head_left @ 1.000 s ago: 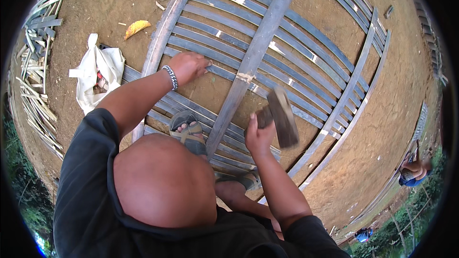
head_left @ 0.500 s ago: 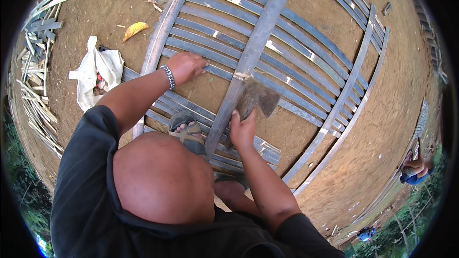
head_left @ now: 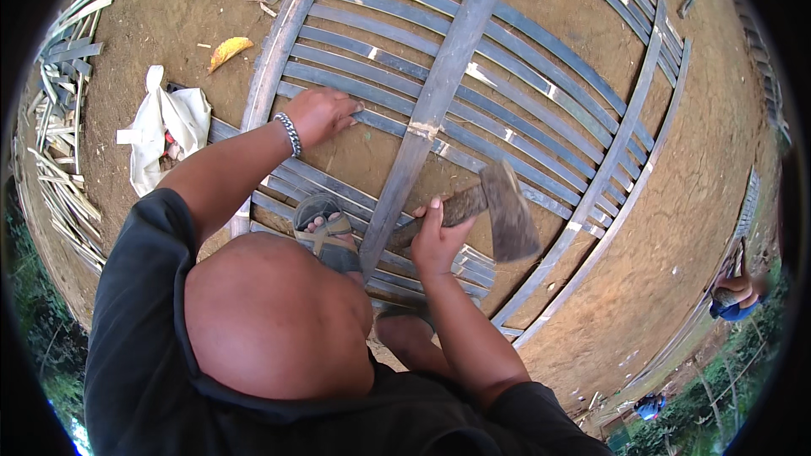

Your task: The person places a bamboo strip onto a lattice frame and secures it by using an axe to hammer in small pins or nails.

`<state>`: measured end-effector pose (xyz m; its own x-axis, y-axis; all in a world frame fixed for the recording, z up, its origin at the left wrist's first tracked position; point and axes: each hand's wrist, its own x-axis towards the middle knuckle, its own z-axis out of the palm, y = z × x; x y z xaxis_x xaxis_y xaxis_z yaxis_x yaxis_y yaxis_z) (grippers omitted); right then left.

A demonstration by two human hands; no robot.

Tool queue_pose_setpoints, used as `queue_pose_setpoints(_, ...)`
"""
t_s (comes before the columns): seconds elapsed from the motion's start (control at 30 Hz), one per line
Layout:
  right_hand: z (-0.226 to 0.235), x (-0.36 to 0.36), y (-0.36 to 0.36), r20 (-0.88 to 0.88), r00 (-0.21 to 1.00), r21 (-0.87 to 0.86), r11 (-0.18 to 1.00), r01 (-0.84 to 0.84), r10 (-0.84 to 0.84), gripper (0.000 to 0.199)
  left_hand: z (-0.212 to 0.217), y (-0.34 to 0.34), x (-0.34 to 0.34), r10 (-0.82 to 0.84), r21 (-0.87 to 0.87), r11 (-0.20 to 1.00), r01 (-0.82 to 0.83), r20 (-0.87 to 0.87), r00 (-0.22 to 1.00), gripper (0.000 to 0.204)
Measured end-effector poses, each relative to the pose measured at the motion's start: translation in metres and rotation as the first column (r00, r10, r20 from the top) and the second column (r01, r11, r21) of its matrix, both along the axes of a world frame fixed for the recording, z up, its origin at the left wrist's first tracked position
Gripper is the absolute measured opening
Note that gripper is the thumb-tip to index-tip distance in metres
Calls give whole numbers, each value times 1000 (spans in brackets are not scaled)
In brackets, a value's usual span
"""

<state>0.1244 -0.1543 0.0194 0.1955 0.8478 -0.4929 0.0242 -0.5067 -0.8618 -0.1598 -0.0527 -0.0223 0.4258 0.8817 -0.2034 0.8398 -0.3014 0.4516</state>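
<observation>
My right hand is wrapped round the short wooden handle of a hatchet. Its broad, dull blade points away to the right, above the lattice frame. My left hand, with a chain bracelet at the wrist, has its fingers curled on a dark bamboo slat. That slat passes under the thick middle pole, where a pale notched mark shows. More dark slats run across the frame beyond my left hand, roughly side by side. The tips of my left fingers are partly hidden.
My sandalled foot stands on the nearer slats beside the pole. A white bag and a yellow curved piece lie on the dirt at left. Split strips are piled at far left. Another person is at far right.
The hatchet has swung right and toward me, away from the middle pole, its blade turning outward. My left hand stays at the same slat.
</observation>
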Motion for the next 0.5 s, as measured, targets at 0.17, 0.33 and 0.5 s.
queue_pose_setpoints(0.17, -12, 4, 5, 341, 862, -122, 926, -356, 376, 29, -3, 3, -2, -40, 16, 999, 40, 6, 999, 29)
queue_pose_setpoints(0.33, -8, 24, 1, 276, 918, 175, 925, -339, 284, 22, 3, 3, 1, -18, 4, 1000, 18, -9, 1000, 28)
queue_pose_setpoints(0.5, -13, 21, 12, 521, 651, -190, 819, -542, 552, 28, -2, 5, -3, -45, 7, 999, 45, 9, 999, 28)
